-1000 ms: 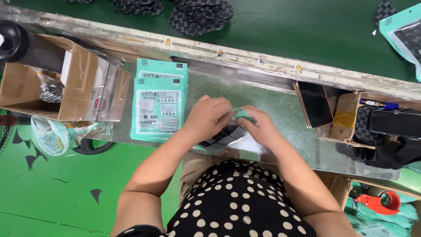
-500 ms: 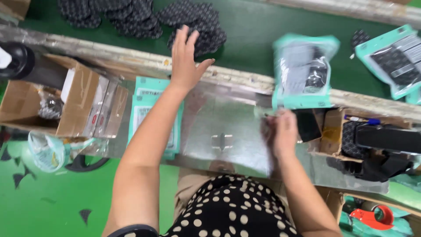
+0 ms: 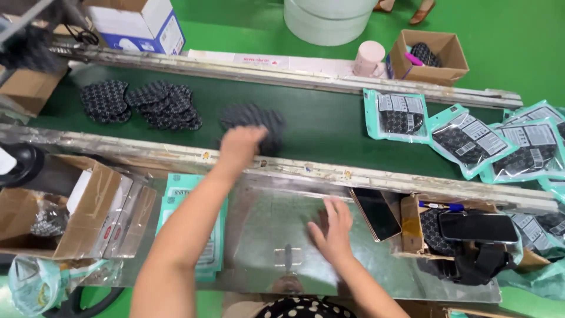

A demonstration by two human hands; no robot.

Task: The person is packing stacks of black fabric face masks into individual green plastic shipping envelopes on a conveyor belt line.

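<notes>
Left hand reaches over near rail, fingers closing on dark patterned pad on green conveyor belt. Right hand released, fingers spread flat on steel worktop.

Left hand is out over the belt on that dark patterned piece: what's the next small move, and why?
Probably close the left hand on the dark patterned piece and draw it back to the metal work plate. The hand already rests on its near edge, and the right hand lies open and empty on the plate.
</notes>
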